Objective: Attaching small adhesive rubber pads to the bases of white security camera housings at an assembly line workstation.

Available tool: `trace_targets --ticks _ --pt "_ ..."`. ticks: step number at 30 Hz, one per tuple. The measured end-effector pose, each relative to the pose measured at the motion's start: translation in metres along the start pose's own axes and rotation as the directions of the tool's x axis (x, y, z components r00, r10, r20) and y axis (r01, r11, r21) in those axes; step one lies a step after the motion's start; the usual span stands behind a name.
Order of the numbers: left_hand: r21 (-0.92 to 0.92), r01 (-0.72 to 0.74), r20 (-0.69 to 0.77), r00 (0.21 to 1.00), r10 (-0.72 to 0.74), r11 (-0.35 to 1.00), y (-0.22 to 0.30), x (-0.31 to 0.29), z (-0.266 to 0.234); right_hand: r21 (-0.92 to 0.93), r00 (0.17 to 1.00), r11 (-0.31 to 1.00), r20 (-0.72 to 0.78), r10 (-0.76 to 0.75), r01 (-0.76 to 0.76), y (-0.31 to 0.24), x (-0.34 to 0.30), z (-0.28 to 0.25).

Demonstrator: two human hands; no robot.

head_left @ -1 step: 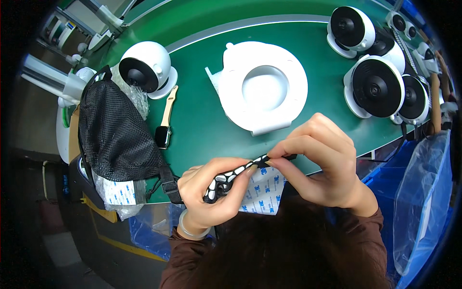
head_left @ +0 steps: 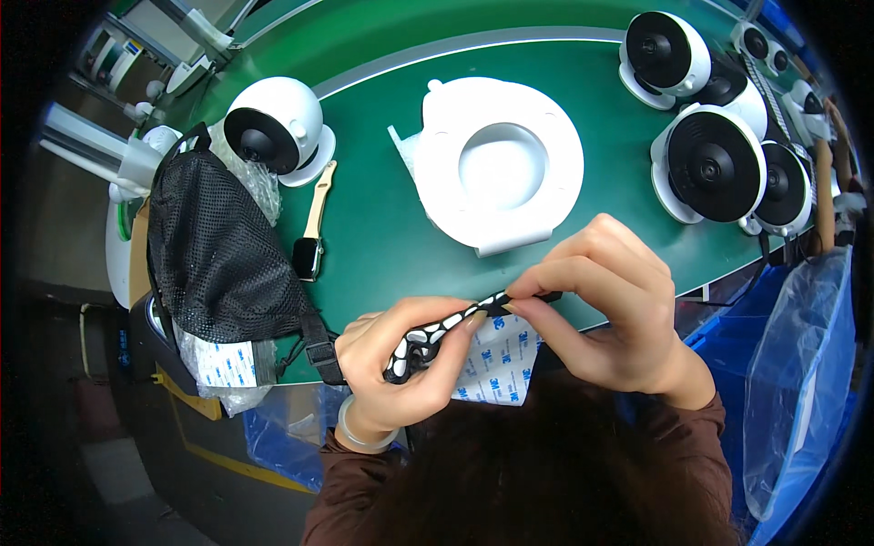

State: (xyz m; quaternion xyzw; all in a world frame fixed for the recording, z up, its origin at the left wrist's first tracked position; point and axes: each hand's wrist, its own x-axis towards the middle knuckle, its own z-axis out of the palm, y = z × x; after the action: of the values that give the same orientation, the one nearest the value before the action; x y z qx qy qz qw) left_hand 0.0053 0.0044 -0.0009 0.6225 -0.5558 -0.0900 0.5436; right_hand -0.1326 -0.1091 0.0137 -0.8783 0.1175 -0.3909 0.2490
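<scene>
My left hand (head_left: 401, 359) is closed around a bunched black strip with white patches (head_left: 452, 320), whose exact kind I cannot make out. The thumb and fingers of my right hand (head_left: 612, 314) pinch the strip's far end, just past the left fingertips. Under the strip, by my left fingers, hangs a white sheet with blue print (head_left: 501, 364); what holds it is hidden. Beyond my hands a round white plastic housing (head_left: 560, 136) with a deep round recess lies on the green table (head_left: 373, 218).
Left of the housing are a smartwatch with a beige strap (head_left: 309, 257), a black mesh bag (head_left: 223, 246) and a white round camera (head_left: 289, 109). Several similar cameras (head_left: 715, 164) crowd the right side. Blue bins with a plastic liner (head_left: 792, 391) stand beyond the right table edge.
</scene>
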Motion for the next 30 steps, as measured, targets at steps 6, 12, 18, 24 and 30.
trace_targets --ticks 6,12,18,24,30 --pt "0.011 -0.026 -0.018 1.000 0.026 1.000 -0.001 0.002 -0.001 0.043 0.998 0.998 -0.012 0.054 -0.053 -0.002 0.002 0.002" --pt "-0.010 0.010 -0.020 1.000 -0.010 1.000 -0.001 0.001 0.002 0.063 0.997 0.996 0.026 0.067 -0.068 -0.003 0.003 -0.003" --pt "0.022 0.019 -0.032 0.999 -0.018 1.000 -0.006 0.003 0.004 -0.078 0.996 0.996 0.066 0.059 -0.053 -0.009 0.002 -0.005" --pt "-0.010 0.023 0.026 0.999 -0.023 1.000 -0.011 0.011 0.007 0.116 0.997 0.992 -0.060 0.047 -0.040 -0.006 0.019 -0.004" --pt "-0.048 0.033 0.163 0.986 -0.025 0.998 -0.008 0.026 0.006 0.040 0.980 0.979 0.012 0.201 -0.201 0.000 0.033 0.008"
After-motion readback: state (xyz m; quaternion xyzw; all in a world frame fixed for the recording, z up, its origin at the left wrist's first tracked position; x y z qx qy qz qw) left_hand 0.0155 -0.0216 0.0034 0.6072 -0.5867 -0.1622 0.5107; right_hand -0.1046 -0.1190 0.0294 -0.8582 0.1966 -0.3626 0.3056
